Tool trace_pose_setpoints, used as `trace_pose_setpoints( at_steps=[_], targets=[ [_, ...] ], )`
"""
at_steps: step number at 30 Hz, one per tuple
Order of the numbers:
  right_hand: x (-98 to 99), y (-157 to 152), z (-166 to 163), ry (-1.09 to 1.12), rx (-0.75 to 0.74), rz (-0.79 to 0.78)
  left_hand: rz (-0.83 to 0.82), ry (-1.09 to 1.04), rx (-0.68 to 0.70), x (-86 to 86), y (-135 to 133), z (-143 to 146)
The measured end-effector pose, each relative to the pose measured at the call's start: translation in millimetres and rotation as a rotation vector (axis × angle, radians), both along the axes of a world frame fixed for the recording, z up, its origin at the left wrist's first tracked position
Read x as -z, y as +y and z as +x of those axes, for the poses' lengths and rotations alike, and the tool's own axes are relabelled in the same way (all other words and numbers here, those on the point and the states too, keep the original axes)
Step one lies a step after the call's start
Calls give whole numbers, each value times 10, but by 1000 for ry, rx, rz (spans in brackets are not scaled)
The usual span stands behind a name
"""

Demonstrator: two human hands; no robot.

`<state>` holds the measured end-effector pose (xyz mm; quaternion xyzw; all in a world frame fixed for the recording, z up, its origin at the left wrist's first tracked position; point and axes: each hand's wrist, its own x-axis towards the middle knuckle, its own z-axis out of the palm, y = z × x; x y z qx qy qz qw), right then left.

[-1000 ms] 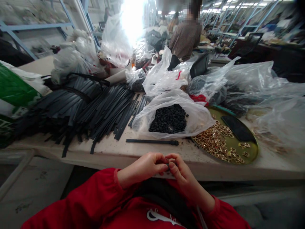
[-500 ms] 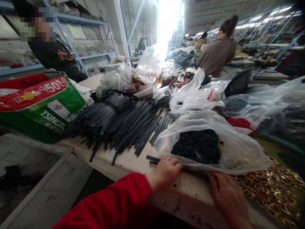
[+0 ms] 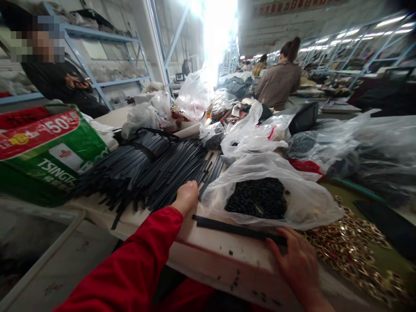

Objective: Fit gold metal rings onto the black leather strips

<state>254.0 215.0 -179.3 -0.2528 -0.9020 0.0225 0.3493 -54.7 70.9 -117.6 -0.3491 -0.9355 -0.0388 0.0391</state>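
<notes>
Flat black strips (image 3: 237,227) lie along the front edge of the table, in front of an open plastic bag. My right hand (image 3: 297,258) is closed around their right end, thumb on the near side and fingers on the far side. My left hand (image 3: 186,197) reaches to the loose strips (image 3: 210,171) at the right of a large pile. Its fingers are curled and turned away from me, so what they hold, if anything, is hidden. A big spread of black strips (image 3: 169,169) lies left of that hand, partly tied in a bundle (image 3: 130,160).
Small black pieces (image 3: 256,197) fill the plastic bag (image 3: 312,208). Gold-coloured metal rings (image 3: 351,247) are heaped at right. A green and red bag (image 3: 55,151) stands left, above a white bin (image 3: 65,251). One person (image 3: 58,82) stands at left; another (image 3: 279,78) faces away further back.
My left hand has left the strips at the table edge and moved up and left to the loose strips by the pile. My right hand stays at the strips' right end. The view has shifted slightly.
</notes>
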Motion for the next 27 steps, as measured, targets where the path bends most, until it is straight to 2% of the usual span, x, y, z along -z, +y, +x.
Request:
trace_pose_setpoints(
  at_steps=[3, 5, 7, 10, 11, 13, 16, 18, 20, 23, 25, 27],
  targets=[
    [-91, -56, 43, 115, -36, -54, 59, 21, -5, -118, -97, 174],
    [-221, -124, 56, 196, -46, -179, 122, 24, 33, -215, -235, 381],
    [-394, -192, 42, 269, -71, -464, 230, -13, 171, -274, -411, 645],
    [-644, -256, -7, 388, -191, -1045, 342, -149, 443, -275, -664, 1070],
    [-703, -267, -22, 420, -216, -1184, 336, -206, 497, -267, -724, 1195],
    [-772, -287, -47, 440, -195, -1312, 311, -340, 517, -273, -783, 1396],
    [-791, -331, -102, 347, -153, -1278, 276, -721, 479, -356, -709, 1578],
    [-792, -330, -171, 249, -202, -1222, 226, -1134, 465, -430, -588, 1643],
    [-801, -240, -261, 152, -252, -1126, 217, -1520, 368, -480, -463, 1677],
    [-805, 103, -409, 19, -172, -799, 340, -1818, 99, -488, -335, 1684],
    [-778, 394, -509, -143, -79, -519, 416, -1896, -33, -466, -295, 1664],
    [-729, 634, -609, -357, -17, -312, 465, -1940, -107, -436, -269, 1632]
  ],
)
